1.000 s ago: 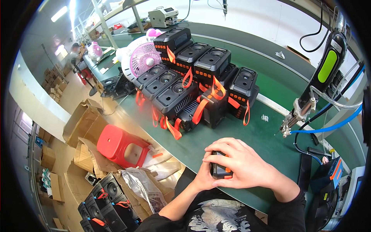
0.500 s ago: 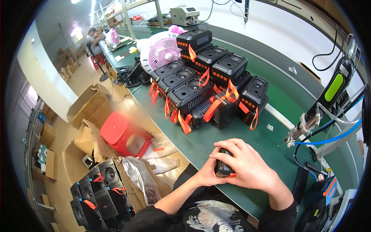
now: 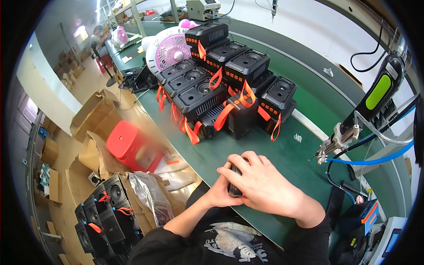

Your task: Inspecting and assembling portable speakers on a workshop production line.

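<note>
Both hands are closed around one small black box point(image 3: 234, 191), which is located at the near edge of the bench point(image 3: 282, 165). The left hand point(image 3: 217, 194) grips the box from its left side; the right hand point(image 3: 267, 185) covers the top and right side with curved fingers. Most of the box is hidden by the hands, and contact between box and bench top cannot be determined. Farther along the bench, between the near edge and the far edge, stands a stack of black speakers point(image 3: 248, 62) with orange straps point(image 3: 192, 134) hanging from it. A pink-and-white fan point(image 3: 176, 55) stands directly behind the stack, on its left. A small pile of silvery pieces point(image 3: 298, 138) lies near the far edge, right of the stack. Over the right part of the bench, a black screwdriver point(image 3: 379, 92) with a green panel is tilted, tip downward. On the floor beyond the near edge, at left, are a red stool point(image 3: 126, 141) and an open carton point(image 3: 92, 117); more speakers point(image 3: 115, 192) are grouped below the stool.
</note>
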`<state>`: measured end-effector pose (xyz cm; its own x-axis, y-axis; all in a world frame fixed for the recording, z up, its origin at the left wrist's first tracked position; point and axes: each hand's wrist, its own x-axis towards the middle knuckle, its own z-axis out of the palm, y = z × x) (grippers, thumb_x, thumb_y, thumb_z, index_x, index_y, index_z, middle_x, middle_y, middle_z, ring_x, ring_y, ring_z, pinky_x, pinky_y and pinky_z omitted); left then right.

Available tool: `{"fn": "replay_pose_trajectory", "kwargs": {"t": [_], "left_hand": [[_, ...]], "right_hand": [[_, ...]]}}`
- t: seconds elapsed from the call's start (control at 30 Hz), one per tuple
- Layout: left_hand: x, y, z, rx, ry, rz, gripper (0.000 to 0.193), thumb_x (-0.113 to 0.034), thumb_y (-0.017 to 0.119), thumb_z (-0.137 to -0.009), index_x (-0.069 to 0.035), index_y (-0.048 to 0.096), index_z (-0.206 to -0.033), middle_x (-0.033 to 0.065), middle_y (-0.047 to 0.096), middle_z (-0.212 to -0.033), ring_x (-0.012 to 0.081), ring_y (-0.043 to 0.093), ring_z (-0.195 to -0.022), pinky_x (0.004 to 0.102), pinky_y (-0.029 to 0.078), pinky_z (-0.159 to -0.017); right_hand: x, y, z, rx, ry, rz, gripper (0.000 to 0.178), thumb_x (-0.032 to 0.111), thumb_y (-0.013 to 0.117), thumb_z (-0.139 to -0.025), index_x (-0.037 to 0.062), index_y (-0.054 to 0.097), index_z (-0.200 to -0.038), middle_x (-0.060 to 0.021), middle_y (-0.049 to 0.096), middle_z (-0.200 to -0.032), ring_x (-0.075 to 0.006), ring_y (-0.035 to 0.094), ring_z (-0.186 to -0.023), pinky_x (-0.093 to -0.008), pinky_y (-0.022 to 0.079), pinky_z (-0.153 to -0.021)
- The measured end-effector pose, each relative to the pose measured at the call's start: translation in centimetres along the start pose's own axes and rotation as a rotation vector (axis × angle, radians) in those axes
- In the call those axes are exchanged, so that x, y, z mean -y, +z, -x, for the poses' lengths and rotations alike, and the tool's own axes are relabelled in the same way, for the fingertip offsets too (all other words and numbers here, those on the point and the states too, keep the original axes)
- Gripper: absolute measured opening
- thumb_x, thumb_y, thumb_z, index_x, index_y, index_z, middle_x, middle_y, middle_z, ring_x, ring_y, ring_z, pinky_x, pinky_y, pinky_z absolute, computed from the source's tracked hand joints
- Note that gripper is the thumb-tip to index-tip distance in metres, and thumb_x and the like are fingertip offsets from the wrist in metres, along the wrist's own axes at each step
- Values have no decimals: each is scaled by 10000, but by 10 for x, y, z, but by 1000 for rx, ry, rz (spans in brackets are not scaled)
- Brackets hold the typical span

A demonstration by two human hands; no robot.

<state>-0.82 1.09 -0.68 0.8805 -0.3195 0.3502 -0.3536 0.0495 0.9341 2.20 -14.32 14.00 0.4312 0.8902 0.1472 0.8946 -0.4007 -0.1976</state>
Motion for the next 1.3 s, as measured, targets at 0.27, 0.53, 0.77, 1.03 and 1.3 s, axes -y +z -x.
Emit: {"fn": "replay_pose_trajectory", "kwargs": {"t": [0.27,0.53,0.77,1.03,1.3], "left_hand": [[-1,1,-1,-14,13,-50,999,-266,847,-620,-20,259,-1389,189,245,-1368,336,312,-1307,445,328,-1052],[1,0,-1,-1,-40,51,991,-253,841,-623,-18,260,-1392,194,215,-1386,332,301,-1318,451,323,-1058],[10,-3,2,21,36,-12,1030,-224,837,-623,-25,211,-1416,205,174,-1412,327,274,-1339,439,318,-1063],[22,-3,5,-3,56,-78,1102,-160,836,-616,-34,123,-1448,211,101,-1477,320,219,-1377,430,297,-1079],[28,-5,8,-36,114,-206,1141,-106,818,-621,-38,57,-1468,199,75,-1511,292,206,-1395,400,286,-1091]], "right_hand": [[-5,-1,-5,11,-13,-52,640,145,756,-623,88,480,-1197,-118,443,-1143,-299,473,-1014,-407,458,-769],[-7,-2,-5,6,-14,-84,648,163,759,-638,95,483,-1220,-115,445,-1164,-294,470,-1026,-412,453,-783],[-8,1,-5,-18,-25,-60,614,188,740,-660,88,493,-1213,-116,451,-1155,-288,472,-1011,-400,446,-763],[-12,7,-8,-74,-18,-41,555,197,707,-662,69,523,-1170,-113,475,-1101,-278,487,-952,-393,451,-727],[-17,10,-10,-151,-13,-97,517,237,695,-670,52,549,-1130,-111,497,-1050,-281,491,-939,-400,447,-732]]}}
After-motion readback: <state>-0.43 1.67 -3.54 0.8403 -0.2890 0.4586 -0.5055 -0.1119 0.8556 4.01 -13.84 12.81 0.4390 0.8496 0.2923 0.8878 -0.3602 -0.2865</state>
